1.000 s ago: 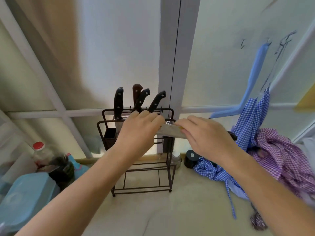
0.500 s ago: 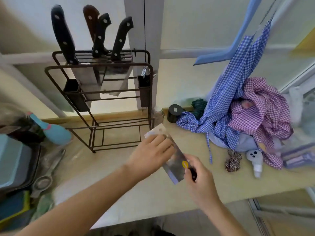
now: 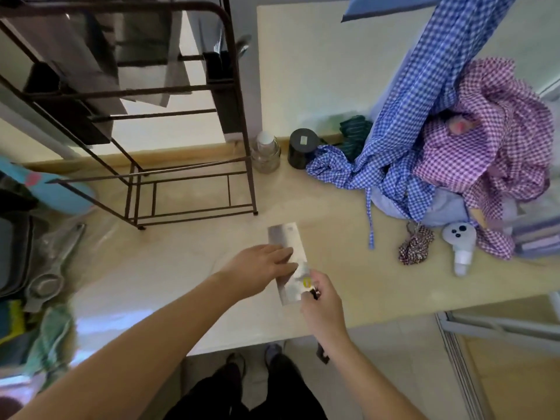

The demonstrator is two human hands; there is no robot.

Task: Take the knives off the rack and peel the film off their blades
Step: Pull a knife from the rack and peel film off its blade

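- Cleaver [image 3: 286, 256]: one broad rectangular blade, held low over the worktop [image 3: 188, 262] just in front of us. We read its long axis as running from about 11 o'clock at the far squared end to about 5 o'clock at the handle end. A small yellow sticker [image 3: 307, 282] sits on the blade near the handle.
- Film: we cannot tell whether any edge is lifted; the blade surface is pale, shiny and blurred.
- Left hand [image 3: 262, 266]: lies at 9 o'clock of the blade, fingers flat and extended across its middle, pressing on it without closing round it.
- Right hand [image 3: 322, 301]: lies at 5 o'clock of the blade, closed round the dark handle, with thumb and forefinger up at the heel by the sticker. It is the hand nearer the sticker corner.
- Judgement: the peel likely turns on that axis. Whichever hand picks up a corner would draw the film along the blade's length, with the other hand steadying it.
- Rack [image 3: 194, 165]: dark wire frame standing at 11 o'clock of the cleaver, well apart, with further blades [image 3: 91, 56] hanging in its upper part; these appear not yet taken.
- Surroundings: glass jar [image 3: 266, 153] and black canister [image 3: 303, 148] at 12 o'clock; checked cloths [image 3: 454, 140] heaped at 2 o'clock.
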